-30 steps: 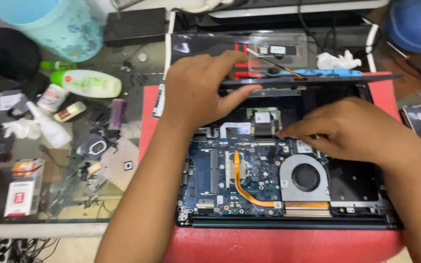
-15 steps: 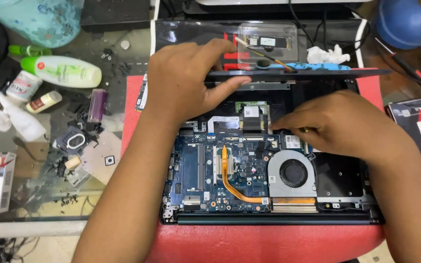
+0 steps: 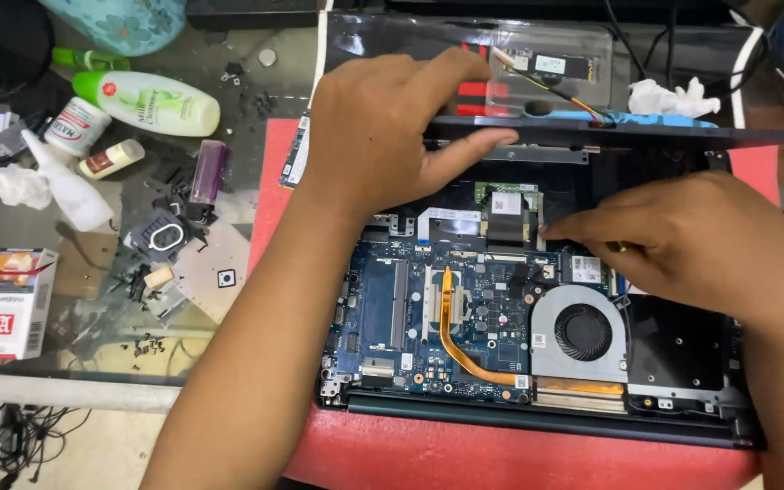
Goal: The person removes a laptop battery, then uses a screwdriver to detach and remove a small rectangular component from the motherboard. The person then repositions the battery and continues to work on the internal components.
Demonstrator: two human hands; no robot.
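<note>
Opened laptop (image 3: pixel 537 426) lay on a red mat (image 3: pixel 465 454) on the glass counter (image 3: pixel 93 345), occupying the centre and 3 o'clock part of the head view. Blue motherboard (image 3: pixel 410 318) was exposed, with a copper heat pipe (image 3: pixel 451 336) curving toward the round cooling fan (image 3: pixel 581 331) at about 4 o'clock of the board.

Left hand (image 3: pixel 383 136) sat at 12 o'clock, fingers and thumb closed on the edge of a dark raised panel (image 3: pixel 628 136), holding it up off the chassis. Right hand (image 3: pixel 691 240) came in from 3 o'clock, fingers drawn narrow, tips pressed at a small connector area beside the black ribbon cable (image 3: pixel 504 227); cannot tell whether anything was pinched between them.

At 9 to 10 o'clock on the counter: green-and-white bottle (image 3: pixel 151 102) lying on its side, white squeeze bottle (image 3: pixel 65 186), small red-and-white box (image 3: pixel 13 304), scattered black fragments
</note>
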